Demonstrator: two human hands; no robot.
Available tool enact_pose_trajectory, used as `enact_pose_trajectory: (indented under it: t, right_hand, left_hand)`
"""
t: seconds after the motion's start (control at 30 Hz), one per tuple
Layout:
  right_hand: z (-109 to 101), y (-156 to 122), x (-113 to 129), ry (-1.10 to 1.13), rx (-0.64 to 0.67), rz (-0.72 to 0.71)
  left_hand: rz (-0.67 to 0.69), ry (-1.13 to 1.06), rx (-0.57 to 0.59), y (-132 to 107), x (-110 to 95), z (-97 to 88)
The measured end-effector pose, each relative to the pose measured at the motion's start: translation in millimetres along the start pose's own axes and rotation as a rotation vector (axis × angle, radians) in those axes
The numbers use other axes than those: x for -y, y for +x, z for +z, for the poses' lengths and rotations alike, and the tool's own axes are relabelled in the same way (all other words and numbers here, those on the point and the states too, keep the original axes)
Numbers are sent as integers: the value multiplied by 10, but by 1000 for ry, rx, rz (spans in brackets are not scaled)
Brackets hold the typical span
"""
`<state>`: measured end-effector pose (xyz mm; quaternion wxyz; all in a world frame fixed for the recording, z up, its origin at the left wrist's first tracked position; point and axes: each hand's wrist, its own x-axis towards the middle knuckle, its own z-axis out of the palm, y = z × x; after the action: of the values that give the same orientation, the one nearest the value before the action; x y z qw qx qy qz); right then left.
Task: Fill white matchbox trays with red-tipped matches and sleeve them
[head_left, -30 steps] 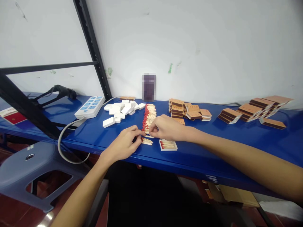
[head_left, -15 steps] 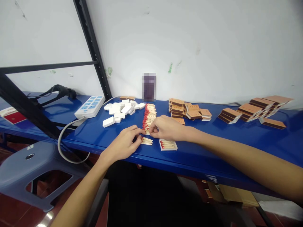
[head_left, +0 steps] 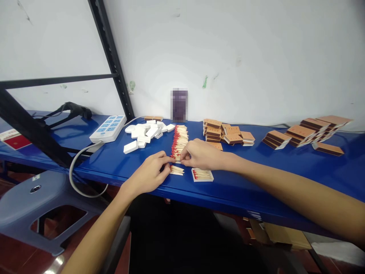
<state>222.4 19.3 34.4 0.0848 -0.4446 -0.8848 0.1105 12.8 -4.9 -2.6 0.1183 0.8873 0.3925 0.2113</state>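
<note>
A long row of red-tipped matches (head_left: 179,139) lies on the blue shelf (head_left: 285,167). My left hand (head_left: 149,173) and my right hand (head_left: 201,154) meet at its near end, both with fingers pinched on a small bundle of matches (head_left: 176,170). Just right of the bundle sits an open white tray (head_left: 202,175) filled with matches, under my right wrist.
Several white inner trays (head_left: 145,134) are heaped left of the matches, beside a white power strip (head_left: 108,128) with a cable. Brown matchbox sleeves (head_left: 225,135) and more stacks (head_left: 308,133) lie to the right. A grey plastic stool (head_left: 34,213) stands below left.
My hands have shifted only slightly; the pinched bundle sits a little closer to the row's end.
</note>
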Motion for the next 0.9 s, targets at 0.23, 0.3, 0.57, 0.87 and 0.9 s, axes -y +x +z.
enact_pose_trajectory:
  t: [0.23, 0.3, 0.57, 0.87, 0.9]
  right_hand:
    - [-10, -11, 0, 1, -6, -12]
    - [-17, -20, 15, -5, -1, -20]
    - [-20, -23, 22, -10, 4, -30]
    - [-16, -18, 5, -1, -15, -42]
    - [-15, -16, 1, -1, -16, -42]
  left_hand:
    - [10, -13, -27, 2, -3, 1]
    - [14, -15, -35, 1, -5, 1]
    - [10, -3, -43, -4, -1, 10]
    - [-28, 31, -40, 0, -9, 15]
    - [-26, 33, -38, 0, -8, 15]
